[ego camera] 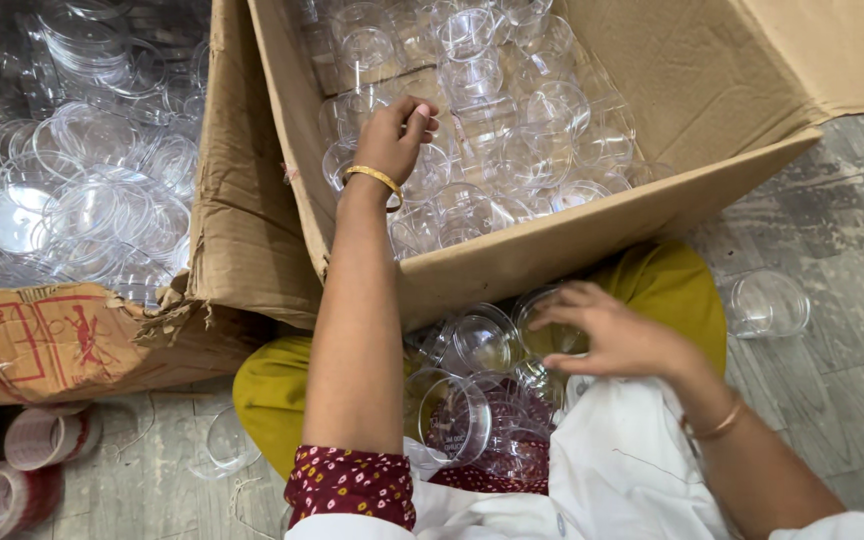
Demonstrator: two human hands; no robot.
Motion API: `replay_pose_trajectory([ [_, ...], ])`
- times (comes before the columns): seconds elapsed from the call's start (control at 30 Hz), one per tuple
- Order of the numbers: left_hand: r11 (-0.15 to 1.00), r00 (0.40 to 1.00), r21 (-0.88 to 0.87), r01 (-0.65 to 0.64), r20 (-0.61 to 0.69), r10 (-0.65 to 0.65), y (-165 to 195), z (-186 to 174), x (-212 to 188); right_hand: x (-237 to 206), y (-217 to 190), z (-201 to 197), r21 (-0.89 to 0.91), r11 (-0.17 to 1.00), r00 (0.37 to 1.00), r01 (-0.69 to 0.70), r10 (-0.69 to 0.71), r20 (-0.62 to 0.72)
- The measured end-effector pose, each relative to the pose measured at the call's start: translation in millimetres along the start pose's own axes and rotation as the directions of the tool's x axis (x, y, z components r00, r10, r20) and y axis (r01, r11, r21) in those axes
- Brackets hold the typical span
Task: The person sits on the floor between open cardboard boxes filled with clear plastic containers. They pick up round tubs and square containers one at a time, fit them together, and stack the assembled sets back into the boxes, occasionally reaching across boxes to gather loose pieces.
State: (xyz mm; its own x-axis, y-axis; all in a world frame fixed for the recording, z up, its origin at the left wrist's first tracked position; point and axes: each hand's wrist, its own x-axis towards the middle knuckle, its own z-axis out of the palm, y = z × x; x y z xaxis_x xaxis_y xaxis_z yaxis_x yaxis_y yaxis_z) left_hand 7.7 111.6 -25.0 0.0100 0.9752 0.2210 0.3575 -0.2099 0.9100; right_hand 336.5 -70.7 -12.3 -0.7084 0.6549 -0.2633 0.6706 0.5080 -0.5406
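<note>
A: What is seen inside the large open brown cardboard box (712,90)?

B: It is filled with small clear round plastic containers (512,130). The left hand (392,140) is reached into the box at its near left corner, and the fingers are curled over one of the containers there. Whether that container is actually gripped or only touched cannot be told, since the clear plastic is lost against the pile.

A: And the right hand (617,335)?

B: It is held just outside the box, below its near wall, over the lap. The fingers are spread and laid on a clear round plastic cup (549,325), which is not clamped. More clear cups are gathered beside it, among them an open clear plastic jar (452,415) lying on its side over the dark red patterned cloth (352,485).

A: What else is placed around the box?

B: To its left, a second torn cardboard carton (72,340) is heaped with clear round plastic lids (82,200). To the box's right, a single clear cup (767,303) is left on the grey floor (842,240). Rolls of red-printed packing tape (22,465) are seen below the torn carton.
</note>
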Motion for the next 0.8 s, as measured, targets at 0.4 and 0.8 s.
replay_pose_trajectory([
  [0.4, 0.994, 0.999, 0.102, 0.041, -0.006, -0.040, 7, 1, -5, 29, -11, 9, 0.842, 0.506, 0.941, 0.186, 0.154, -0.301],
  [0.8, 0.995, 0.998, 0.072, 0.069, -0.005, -0.069, -7, 5, 1, 52, -126, 21, -0.222, 0.970, 0.983, -0.102, 0.132, 0.125],
])
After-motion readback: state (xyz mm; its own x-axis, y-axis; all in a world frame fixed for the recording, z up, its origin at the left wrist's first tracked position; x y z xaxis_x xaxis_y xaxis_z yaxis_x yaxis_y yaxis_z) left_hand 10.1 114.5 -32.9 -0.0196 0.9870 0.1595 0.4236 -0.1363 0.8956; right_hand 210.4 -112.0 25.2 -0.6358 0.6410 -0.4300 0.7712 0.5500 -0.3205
